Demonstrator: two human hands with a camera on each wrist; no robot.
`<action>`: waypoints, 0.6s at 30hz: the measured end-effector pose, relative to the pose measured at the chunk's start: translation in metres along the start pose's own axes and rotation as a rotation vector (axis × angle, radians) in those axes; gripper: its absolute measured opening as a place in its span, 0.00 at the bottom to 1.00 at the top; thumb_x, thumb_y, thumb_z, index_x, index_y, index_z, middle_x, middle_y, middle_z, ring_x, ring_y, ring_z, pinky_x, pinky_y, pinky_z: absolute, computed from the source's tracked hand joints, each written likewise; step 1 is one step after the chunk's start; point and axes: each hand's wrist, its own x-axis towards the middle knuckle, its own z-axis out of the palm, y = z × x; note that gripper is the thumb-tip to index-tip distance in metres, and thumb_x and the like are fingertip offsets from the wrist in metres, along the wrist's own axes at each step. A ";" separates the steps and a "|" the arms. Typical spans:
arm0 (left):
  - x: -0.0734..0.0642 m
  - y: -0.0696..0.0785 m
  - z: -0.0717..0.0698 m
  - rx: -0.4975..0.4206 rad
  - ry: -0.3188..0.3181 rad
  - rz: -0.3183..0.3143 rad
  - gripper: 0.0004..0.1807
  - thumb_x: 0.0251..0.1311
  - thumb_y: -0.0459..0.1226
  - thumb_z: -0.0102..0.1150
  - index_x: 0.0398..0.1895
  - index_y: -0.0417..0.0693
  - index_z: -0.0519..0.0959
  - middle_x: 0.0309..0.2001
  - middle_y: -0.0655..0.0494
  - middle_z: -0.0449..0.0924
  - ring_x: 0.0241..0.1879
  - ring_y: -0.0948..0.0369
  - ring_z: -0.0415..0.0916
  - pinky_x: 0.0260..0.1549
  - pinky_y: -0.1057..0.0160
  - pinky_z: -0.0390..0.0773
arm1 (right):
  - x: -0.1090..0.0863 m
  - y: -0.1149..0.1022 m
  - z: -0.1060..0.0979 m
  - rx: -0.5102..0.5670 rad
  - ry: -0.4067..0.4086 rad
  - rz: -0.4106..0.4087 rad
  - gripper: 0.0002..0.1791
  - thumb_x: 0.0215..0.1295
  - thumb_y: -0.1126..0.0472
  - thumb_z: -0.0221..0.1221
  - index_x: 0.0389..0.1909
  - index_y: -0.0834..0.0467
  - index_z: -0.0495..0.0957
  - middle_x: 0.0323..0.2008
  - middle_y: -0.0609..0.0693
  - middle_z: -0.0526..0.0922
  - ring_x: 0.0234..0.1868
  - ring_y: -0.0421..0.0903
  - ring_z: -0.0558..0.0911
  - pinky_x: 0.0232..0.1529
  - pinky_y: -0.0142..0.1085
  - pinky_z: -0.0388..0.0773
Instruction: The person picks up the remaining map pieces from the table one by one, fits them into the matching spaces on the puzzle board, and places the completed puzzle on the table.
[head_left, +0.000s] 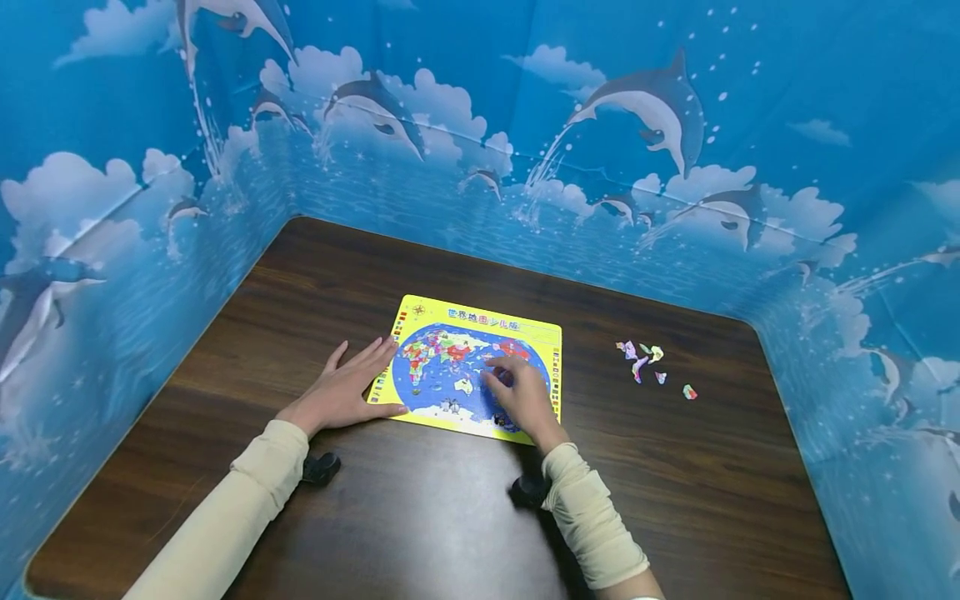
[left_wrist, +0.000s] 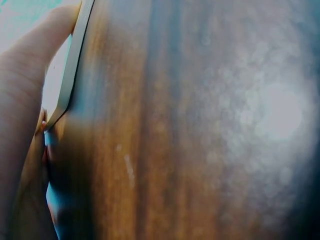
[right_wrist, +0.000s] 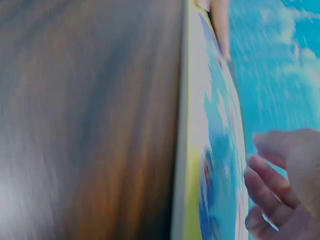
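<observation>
A world map puzzle board with a yellow border and blue oval map lies flat on the dark table. My left hand rests on its left side, fingers spread over the border and thumb along the near left corner; in the left wrist view the thumb lies at the board's pale edge. Over the right half of the map is my right hand, fingers bent and thumb apart from them. In the right wrist view those fingers curl loosely, with nothing visible between them.
Several small coloured puzzle pieces lie scattered on the table to the right of the board, one piece apart from the others. A blue dolphin-print curtain borders the wooden table at the back and both sides.
</observation>
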 end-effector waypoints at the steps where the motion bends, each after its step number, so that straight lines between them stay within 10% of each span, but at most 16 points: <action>1: 0.000 0.000 0.000 0.004 0.000 -0.001 0.60 0.49 0.75 0.49 0.78 0.53 0.45 0.78 0.57 0.40 0.76 0.57 0.39 0.68 0.38 0.29 | 0.000 0.007 -0.006 0.013 0.061 0.022 0.12 0.64 0.57 0.64 0.46 0.57 0.85 0.32 0.46 0.82 0.31 0.40 0.79 0.31 0.34 0.77; 10: -0.004 -0.002 0.000 -0.007 0.020 -0.008 0.59 0.49 0.75 0.51 0.78 0.53 0.47 0.78 0.57 0.41 0.76 0.56 0.39 0.68 0.38 0.29 | -0.008 0.100 -0.086 -0.060 0.554 0.406 0.09 0.58 0.65 0.65 0.38 0.64 0.84 0.32 0.59 0.85 0.35 0.55 0.82 0.38 0.47 0.74; 18: -0.003 -0.001 0.001 -0.011 0.027 0.005 0.59 0.49 0.74 0.52 0.78 0.53 0.48 0.77 0.56 0.43 0.76 0.55 0.40 0.68 0.38 0.30 | -0.021 0.135 -0.114 -0.176 0.543 0.654 0.17 0.58 0.56 0.68 0.38 0.67 0.83 0.36 0.63 0.85 0.40 0.61 0.81 0.39 0.55 0.73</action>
